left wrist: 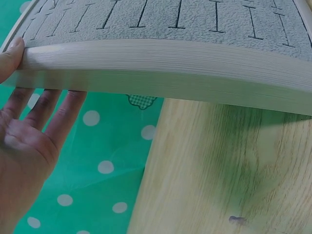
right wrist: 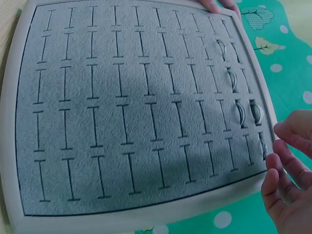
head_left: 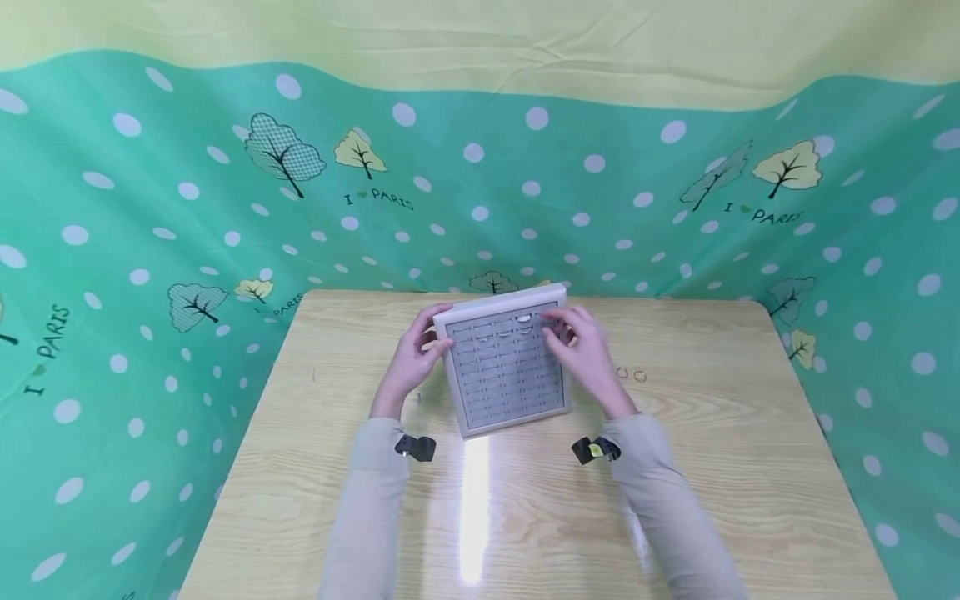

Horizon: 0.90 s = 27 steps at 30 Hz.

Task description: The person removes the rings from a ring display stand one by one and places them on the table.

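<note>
A ring display tray (head_left: 510,375), grey slotted padding in a pale frame, is held tilted above the table. My left hand (head_left: 412,358) grips its upper left corner, thumb on the front rim and fingers beneath, as the left wrist view shows. Several rings sit in slots along the far edge, among them a bright ring (head_left: 523,318) and a thinner ring (right wrist: 232,79). My right hand (head_left: 581,346) is at the upper right corner, its fingertips (right wrist: 274,161) right beside a ring (right wrist: 263,146) in the corner slot. Nothing shows between those fingers.
Two loose rings (head_left: 640,376) lie on the wooden table (head_left: 300,500) right of the tray. A small dark object (left wrist: 237,220) rests on the wood at the left. Behind the table hangs a green dotted cloth (head_left: 442,175), close to its far edge.
</note>
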Available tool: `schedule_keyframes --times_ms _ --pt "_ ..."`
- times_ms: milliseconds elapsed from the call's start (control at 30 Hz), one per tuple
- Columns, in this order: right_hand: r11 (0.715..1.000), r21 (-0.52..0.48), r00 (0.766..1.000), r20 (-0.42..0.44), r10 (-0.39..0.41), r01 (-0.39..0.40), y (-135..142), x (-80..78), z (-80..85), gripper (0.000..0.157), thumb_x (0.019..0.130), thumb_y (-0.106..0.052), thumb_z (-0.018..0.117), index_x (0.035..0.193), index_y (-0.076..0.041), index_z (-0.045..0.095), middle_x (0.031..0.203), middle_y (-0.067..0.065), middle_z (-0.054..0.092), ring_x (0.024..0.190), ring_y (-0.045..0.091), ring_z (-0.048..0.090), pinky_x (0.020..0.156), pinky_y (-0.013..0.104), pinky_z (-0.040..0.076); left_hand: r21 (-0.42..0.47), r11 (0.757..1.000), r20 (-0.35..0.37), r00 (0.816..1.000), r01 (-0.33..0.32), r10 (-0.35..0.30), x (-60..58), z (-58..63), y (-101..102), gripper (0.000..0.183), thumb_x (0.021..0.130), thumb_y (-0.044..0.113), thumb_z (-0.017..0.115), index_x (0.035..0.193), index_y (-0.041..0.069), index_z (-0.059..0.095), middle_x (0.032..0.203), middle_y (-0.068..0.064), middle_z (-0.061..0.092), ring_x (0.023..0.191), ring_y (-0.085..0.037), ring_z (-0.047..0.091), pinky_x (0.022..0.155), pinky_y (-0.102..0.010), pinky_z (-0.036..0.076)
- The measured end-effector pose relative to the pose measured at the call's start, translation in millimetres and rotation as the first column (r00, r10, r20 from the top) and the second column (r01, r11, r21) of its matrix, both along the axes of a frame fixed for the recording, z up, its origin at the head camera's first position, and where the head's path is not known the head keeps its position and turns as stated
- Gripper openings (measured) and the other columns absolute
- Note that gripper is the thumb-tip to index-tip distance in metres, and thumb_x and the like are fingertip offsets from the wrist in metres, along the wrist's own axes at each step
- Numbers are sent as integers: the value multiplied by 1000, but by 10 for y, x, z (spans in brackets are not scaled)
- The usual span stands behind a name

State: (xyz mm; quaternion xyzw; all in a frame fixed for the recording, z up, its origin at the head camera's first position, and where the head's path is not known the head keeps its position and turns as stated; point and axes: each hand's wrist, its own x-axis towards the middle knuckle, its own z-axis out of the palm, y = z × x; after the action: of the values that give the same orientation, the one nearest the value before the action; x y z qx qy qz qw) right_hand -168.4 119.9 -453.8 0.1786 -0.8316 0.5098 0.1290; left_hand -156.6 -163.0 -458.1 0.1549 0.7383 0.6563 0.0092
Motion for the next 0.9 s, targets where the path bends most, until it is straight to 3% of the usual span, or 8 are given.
schedule_keyframes --times_ms 133,300,533,900 --pt "1000 5 998 -62 -11 11 -64 -28 11 26 82 6 67 108 2 68 101 14 57 80 24 52 63 27 47 1 1000 4 1000 3 -3 -3 3 4 52 92 -6 58 140 1 40 124 -29 49 103 -45 55 82 -44 56" --pt "998 29 988 -144 -55 60 -139 -55 -36 23 80 5 70 102 1 71 106 15 55 94 28 49 70 31 44 2 1000 9 1000 5 -5 -1 5 2 52 92 -5 58 140 1 40 125 -29 49 103 -45 55 83 -44 56" --pt "996 24 986 -148 -80 85 -209 -69 -98 22 80 4 73 101 -1 72 105 14 55 101 29 47 85 35 42 7 1000 -4 1000 15 -15 0 -4 13 52 92 -6 58 140 0 40 124 -29 49 103 -45 55 82 -43 56" --pt "991 -8 981 -139 -134 134 -323 -59 -126 16 80 3 73 95 0 70 102 14 53 100 30 45 84 37 41 -9 1000 -20 1000 4 -4 1 7 -12 52 91 -8 58 139 -1 40 124 -30 50 103 -46 55 82 -44 56"
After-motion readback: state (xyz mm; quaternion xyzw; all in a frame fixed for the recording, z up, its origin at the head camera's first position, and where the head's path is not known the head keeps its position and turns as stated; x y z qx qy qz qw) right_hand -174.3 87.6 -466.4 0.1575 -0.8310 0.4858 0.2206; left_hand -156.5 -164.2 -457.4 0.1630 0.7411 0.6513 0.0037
